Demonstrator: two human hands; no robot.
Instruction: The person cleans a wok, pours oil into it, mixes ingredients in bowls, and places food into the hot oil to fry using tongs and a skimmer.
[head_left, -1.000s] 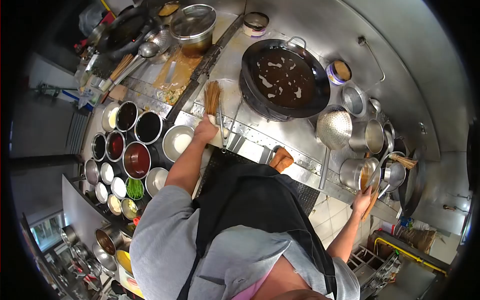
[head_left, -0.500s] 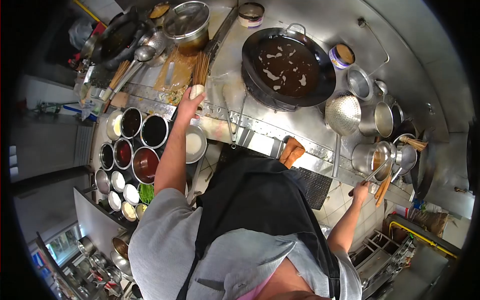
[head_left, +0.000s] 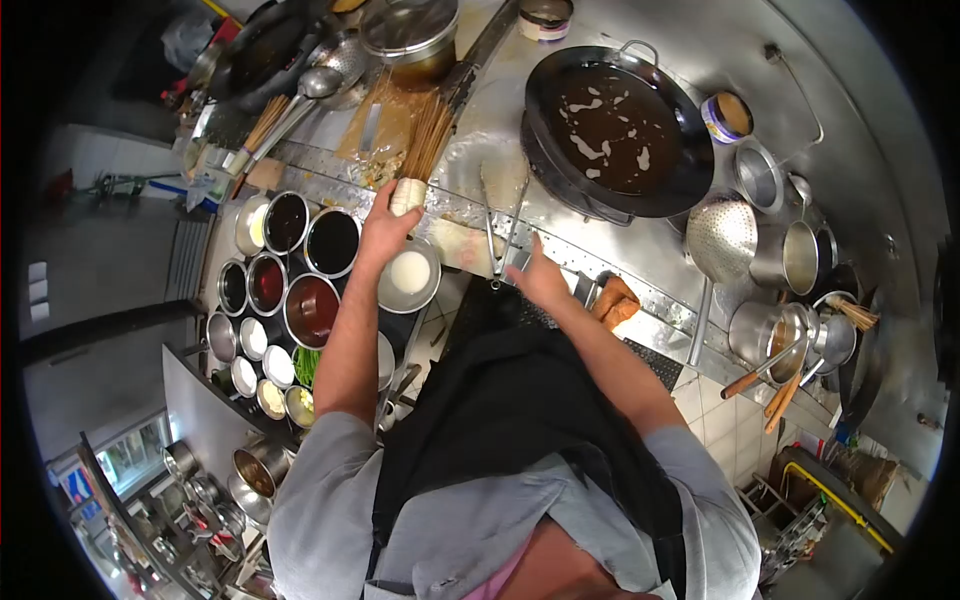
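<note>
My left hand (head_left: 388,228) is wrapped around the pale bound handle of a bamboo wok brush (head_left: 430,135), whose bristles point away from me over the stove's front edge. My right hand (head_left: 541,278) is empty, thumb and forefinger apart, above the counter's front rim. Close to its fingertips lie thin metal tongs (head_left: 490,215). Beyond them a wok (head_left: 537,130) holds dark liquid with pale patches of foam. An orange-brown cloth (head_left: 615,302) lies on the rim just right of my right forearm.
Several pots of sauces and seasonings (head_left: 312,310) stand at left, beside a bowl of white contents (head_left: 410,272). A perforated skimmer (head_left: 721,238) lies right of the wok. Further right, a wooden-handled ladle (head_left: 765,370) rests in a steel pot (head_left: 750,325). A lidded pot (head_left: 410,40) stands at the back left.
My right hand has let go of the wooden-handled ladle at the right-hand pot and swung left to the counter's middle. My left hand still grips the brush. The view has shifted slightly.
</note>
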